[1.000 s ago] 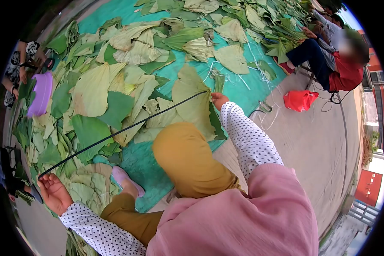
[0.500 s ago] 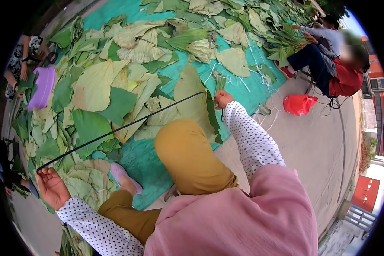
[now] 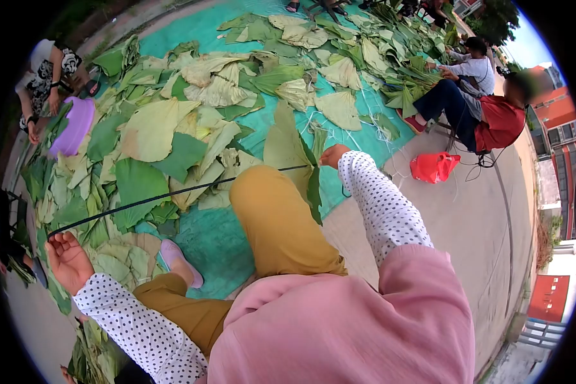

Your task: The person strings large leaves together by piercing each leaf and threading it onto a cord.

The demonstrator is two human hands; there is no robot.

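A thin black cord [image 3: 141, 201] is stretched slantwise over the leaves, from one of my hands to the other. My left hand [image 3: 70, 261], at the lower left, has its fingers curled at the cord's end. My right hand [image 3: 334, 155] is closed beside a large folded green leaf [image 3: 285, 137]. The cord runs behind this leaf's edge toward the right fingers, and a short dark loop shows below them. The leaf stands partly upright next to my knee. Exactly how the right fingertips grip the cord is hidden.
Many large green and yellowing leaves [image 3: 150, 131] cover a teal tarp [image 3: 227, 265]. A purple tub [image 3: 73, 127] stands at left near a seated person. More people sit at the right, close to a red plastic bag [image 3: 434, 167]. White strings [image 3: 377, 128] lie on the tarp.
The view has shifted. The cord's right end and my right hand are slightly lower against the tarp, and the upright leaf looks narrower, turned more edge-on. Both hands still hold the cord stretched.
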